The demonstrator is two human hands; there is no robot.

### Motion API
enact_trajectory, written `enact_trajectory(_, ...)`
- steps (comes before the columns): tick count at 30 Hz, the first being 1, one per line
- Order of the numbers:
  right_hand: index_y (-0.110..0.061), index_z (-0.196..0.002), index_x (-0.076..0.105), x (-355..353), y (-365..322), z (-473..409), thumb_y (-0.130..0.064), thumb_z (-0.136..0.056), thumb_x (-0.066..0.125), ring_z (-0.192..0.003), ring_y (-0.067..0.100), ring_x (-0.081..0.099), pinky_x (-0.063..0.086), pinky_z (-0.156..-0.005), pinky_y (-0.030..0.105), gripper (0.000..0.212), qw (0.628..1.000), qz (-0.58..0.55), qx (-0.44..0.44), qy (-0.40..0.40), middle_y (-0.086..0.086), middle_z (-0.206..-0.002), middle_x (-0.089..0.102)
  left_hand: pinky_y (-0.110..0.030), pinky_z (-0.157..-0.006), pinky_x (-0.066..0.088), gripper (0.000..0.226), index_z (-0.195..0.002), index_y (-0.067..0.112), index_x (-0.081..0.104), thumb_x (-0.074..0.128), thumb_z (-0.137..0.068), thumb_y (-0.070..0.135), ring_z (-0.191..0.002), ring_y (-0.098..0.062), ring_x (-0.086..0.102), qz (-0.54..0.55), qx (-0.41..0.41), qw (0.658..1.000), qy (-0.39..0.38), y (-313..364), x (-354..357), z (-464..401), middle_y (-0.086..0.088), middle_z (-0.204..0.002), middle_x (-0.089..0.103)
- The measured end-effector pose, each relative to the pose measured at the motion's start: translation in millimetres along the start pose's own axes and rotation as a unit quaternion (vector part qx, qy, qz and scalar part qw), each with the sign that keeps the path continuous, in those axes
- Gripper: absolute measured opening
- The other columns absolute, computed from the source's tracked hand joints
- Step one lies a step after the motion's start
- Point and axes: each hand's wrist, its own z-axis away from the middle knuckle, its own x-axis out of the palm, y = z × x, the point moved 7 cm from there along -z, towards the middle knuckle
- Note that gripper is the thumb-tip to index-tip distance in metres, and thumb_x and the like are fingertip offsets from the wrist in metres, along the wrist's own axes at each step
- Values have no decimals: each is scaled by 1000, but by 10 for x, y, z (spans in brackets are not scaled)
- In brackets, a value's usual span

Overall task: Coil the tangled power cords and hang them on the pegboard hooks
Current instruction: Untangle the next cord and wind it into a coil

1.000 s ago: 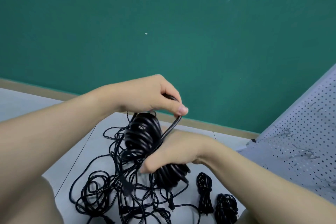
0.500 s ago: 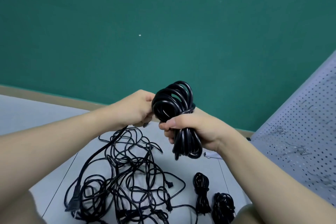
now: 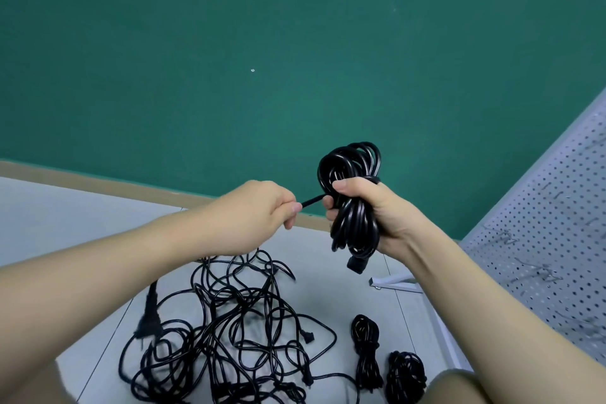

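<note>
My right hand grips a coiled black power cord upright in front of the green wall, with a connector hanging below the fist. My left hand pinches that cord's loose end and holds it taut to the left of the coil; a blurred plug dangles below my left forearm. A tangle of black cords lies on the grey floor beneath. Two small coiled cords rest to its right. The white pegboard with wire hooks slants at the right.
A green wall with a tan skirting strip runs across the back. The pegboard's white metal foot stands on the floor just right of the held coil. My knees show at the bottom corners.
The coil has risen and moved right in my right hand. My left hand has left the coil and pulled the cord's end out to the left.
</note>
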Motion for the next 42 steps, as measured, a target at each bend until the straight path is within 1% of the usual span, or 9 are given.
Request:
enact_trajectory(9,-11,-97,55,-306,134,-125,-19,-61,89,-71,19,57,51,-64,33,50,991,133,-17,21,9,-82,56,-32,-55,44,35,-80,29,62,46,-103,49,-52,-12,47,-167,63,982,-68,42,-275,262,20,-64,58)
enact_trajectory(18,-5,-109,61,164,399,-158,-25,-63,96,-87,15,62,52,-84,39,61,923,376,-54,-66,1,-91,64,-24,-46,30,37,-62,27,62,65,-98,37,-49,-15,31,-100,131,979,-122,350,-311,230,1,-52,40)
enact_trajectory(21,-29,-107,65,386,521,-126,-16,-67,97,-103,0,67,54,-96,24,53,889,439,-65,-112,-12,-104,71,-23,-47,33,28,-72,23,73,69,-95,37,-50,-13,37,-58,147,979,-132,400,-279,166,3,-54,51)
enact_trajectory(23,-39,-122,58,496,567,-95,-30,-62,100,-113,-13,59,47,-101,13,74,870,474,-70,-116,-22,-118,67,-29,-52,41,24,-77,21,78,72,-93,39,-54,-15,47,-34,152,980,-122,392,-295,111,5,-60,63)
enact_trajectory(26,-33,-147,46,681,644,-33,-54,-53,99,-132,-2,52,42,-116,31,110,853,497,-74,-139,-22,-139,58,-29,-58,45,22,-77,21,80,77,-88,39,-60,-15,57,27,139,982,-123,326,-303,40,3,-69,72)
enact_trajectory(30,-19,-101,65,966,538,190,-30,-70,97,-92,-1,61,52,-89,21,46,832,507,-91,-207,-16,-93,64,-33,-62,37,38,-75,16,78,82,-78,53,-61,-19,47,105,118,978,-138,188,-214,-39,-12,-66,64)
enact_trajectory(38,8,-114,57,1248,232,407,-14,-73,86,-107,38,64,52,-96,58,55,882,347,-154,-279,31,-109,62,-23,-56,41,40,-55,25,60,78,-71,56,-51,-11,39,259,22,955,-143,-183,-38,-132,8,-55,47)
enact_trajectory(40,-4,-111,67,1167,105,409,-18,-71,84,-104,28,69,56,-95,46,45,919,256,-147,-262,21,-107,70,-36,-76,50,39,-72,14,66,78,-67,51,-68,-16,47,260,-7,961,-93,-315,-94,-148,-10,-70,57)
enact_trajectory(42,-17,-89,73,997,68,351,-27,-67,84,-76,16,65,53,-73,31,26,962,158,-91,-205,7,-85,68,-35,-65,41,37,-75,-4,55,60,-70,32,-70,-19,39,246,2,966,-79,-246,-122,-119,-17,-72,49)
